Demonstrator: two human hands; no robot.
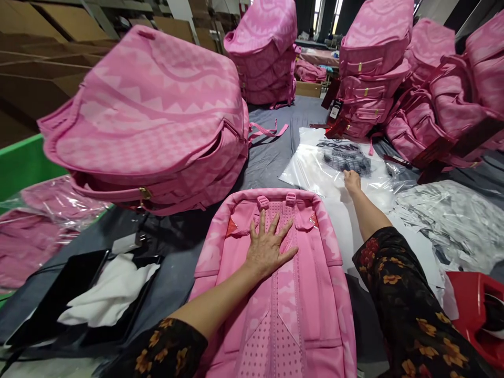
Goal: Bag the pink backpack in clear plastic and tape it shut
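A pink backpack (318,294) lies in front of me with its straps and padded back facing up. Flat on the upper part of it rests my left hand (265,244), fingers spread. My right hand (352,181) reaches forward to a clear plastic bag (311,155) with black print, which lies on the table beyond the backpack. The fingers of that hand are closed at the bag, seemingly pinching its plastic. White sheets (340,223) lie under and beside my right forearm.
A large pink backpack (157,115) stands at left. Stacks of pink backpacks (374,68) rise at the back. Crumpled clear bags (452,220) and a red tape dispenser (468,302) are at right. A white cloth (110,294) lies at left, near a green bin (27,163) with bagged backpacks.
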